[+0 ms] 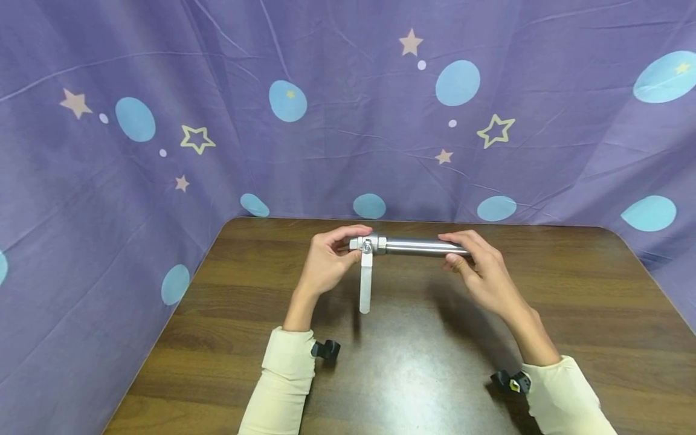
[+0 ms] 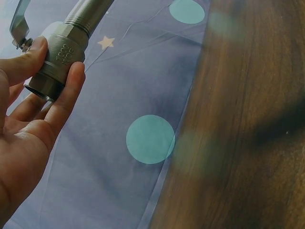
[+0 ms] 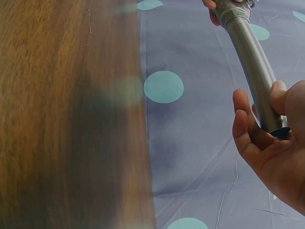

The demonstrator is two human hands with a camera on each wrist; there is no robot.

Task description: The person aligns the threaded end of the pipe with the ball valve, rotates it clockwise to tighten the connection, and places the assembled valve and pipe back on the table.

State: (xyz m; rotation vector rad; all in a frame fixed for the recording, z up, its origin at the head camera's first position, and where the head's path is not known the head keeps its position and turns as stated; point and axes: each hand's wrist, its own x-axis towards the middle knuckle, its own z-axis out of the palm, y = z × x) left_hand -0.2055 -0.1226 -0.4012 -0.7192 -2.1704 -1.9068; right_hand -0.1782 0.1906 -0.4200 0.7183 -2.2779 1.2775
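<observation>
A person's left hand (image 1: pixel 326 260) gripped a metal valve (image 2: pixel 60 53), the right hand (image 1: pixel 484 269) its pipe (image 1: pixel 415 246); it looked heavy, rigid, slick, best held at both ends.

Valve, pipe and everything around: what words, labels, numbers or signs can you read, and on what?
Valve body: raised characters in rows, too small and blurred to read.
Right wrist device: yellowish mark, too small to make out.
Handle, pipe, curtain: no text visible.
</observation>
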